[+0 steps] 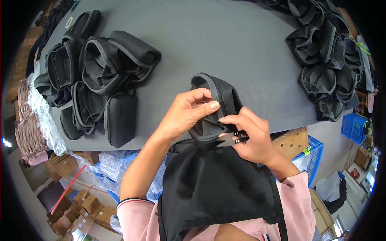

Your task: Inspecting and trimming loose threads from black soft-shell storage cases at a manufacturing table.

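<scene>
Black pouch (232,96) sits mid-view, at twelve o'clock from the apron (219,180); the left hand (185,113) pinches its rim, maybe to keep it still; the right hand (252,134) grips snips (227,141) low, maybe so it can pinch too; more pouches (138,50) lie at ten and two.

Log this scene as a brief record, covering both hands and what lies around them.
left hand: grips pouch by its rim
right hand: holds snips, beside the pouch
pouch: black, open
table: grey
left pile: black pouches
right pile: black pouches
apron: black, worn over pink shirt
</scene>
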`<state>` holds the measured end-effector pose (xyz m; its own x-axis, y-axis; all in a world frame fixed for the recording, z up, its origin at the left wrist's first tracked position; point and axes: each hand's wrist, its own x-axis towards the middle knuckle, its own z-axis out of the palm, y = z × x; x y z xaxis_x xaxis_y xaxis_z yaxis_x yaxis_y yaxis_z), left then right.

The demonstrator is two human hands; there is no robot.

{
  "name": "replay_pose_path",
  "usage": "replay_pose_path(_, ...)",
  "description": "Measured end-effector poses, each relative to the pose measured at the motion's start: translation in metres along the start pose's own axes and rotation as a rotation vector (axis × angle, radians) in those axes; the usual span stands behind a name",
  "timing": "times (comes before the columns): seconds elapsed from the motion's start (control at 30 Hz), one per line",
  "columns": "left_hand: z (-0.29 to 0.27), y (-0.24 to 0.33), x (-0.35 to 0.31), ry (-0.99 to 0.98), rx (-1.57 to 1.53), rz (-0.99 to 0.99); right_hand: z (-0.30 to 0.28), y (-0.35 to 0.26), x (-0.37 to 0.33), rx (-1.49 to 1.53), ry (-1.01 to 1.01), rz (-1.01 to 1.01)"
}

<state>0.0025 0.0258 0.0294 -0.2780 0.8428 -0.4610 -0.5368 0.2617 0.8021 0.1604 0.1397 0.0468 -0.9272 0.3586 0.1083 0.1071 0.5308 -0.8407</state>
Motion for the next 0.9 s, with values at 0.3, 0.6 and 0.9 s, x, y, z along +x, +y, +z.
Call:
replay_pose_path(0.3,0.038,-0.02,0.022,0.016,-0.047,-0.02,-0.003,0.024,-0.043,0.149,0.062,0.256)
replay_pose_path(0.6,0.055,-0.028,0.039,-0.036,0.113,-0.103,-0.031,0.019,-0.039,0.199,-0.197,0.606)
replay_pose_path(0.9,0.06,-0.034,0.037,0.007,0.043,-0.099,-0.024,0.022,-0.056,0.829,-0.038,0.838)
